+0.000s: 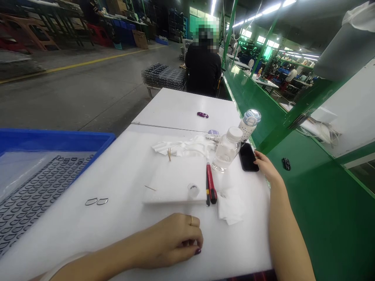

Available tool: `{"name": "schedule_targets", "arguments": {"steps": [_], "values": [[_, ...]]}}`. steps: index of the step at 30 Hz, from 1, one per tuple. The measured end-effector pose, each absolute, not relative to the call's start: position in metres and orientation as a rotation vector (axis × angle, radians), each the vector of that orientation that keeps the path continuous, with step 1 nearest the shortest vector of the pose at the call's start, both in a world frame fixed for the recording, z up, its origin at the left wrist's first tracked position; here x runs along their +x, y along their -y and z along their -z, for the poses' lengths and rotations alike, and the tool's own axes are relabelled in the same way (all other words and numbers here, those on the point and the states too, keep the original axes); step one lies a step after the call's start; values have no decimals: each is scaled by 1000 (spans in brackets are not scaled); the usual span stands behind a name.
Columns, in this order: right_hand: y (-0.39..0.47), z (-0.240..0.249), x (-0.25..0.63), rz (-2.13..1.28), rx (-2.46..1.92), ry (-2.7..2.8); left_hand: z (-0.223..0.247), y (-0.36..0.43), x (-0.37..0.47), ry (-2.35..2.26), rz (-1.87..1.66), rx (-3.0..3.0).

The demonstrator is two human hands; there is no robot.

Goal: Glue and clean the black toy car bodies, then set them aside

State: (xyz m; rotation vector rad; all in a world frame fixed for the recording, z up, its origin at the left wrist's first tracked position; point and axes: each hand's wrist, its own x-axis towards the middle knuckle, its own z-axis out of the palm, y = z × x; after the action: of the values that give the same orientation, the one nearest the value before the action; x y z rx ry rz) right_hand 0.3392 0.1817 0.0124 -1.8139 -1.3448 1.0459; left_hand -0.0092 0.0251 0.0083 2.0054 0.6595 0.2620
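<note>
My left hand (182, 242), with a ring on one finger, rests on the white table with its fingers loosely curled in; I see nothing in it. At the table's right edge my right hand (266, 166) grips the side of a black smartphone (248, 157). Just beyond my left hand lies a white foam block (175, 181), bearing a small clear cup (193, 190) and a few toothpicks (169, 154). A red utility knife (211, 184) lies along the block's right side, near a crumpled tissue (231, 207). Two metal D-shaped rings (97, 201) lie at the left.
A clear bottle (226, 150) and a dotted cup (249, 124) stand near the phone. A blue tray (99, 142) of dark D-shaped parts borders the table's left. The green conveyor (319, 203) runs along the right, and a person in black (203, 68) sits ahead.
</note>
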Motion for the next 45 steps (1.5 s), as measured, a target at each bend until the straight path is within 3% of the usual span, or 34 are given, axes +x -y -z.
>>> {"name": "schedule_targets", "arguments": {"steps": [45], "values": [[-167, -31, 326, -1062, -1909, 1338, -6, -25, -9, -655, -271, 2023]]}}
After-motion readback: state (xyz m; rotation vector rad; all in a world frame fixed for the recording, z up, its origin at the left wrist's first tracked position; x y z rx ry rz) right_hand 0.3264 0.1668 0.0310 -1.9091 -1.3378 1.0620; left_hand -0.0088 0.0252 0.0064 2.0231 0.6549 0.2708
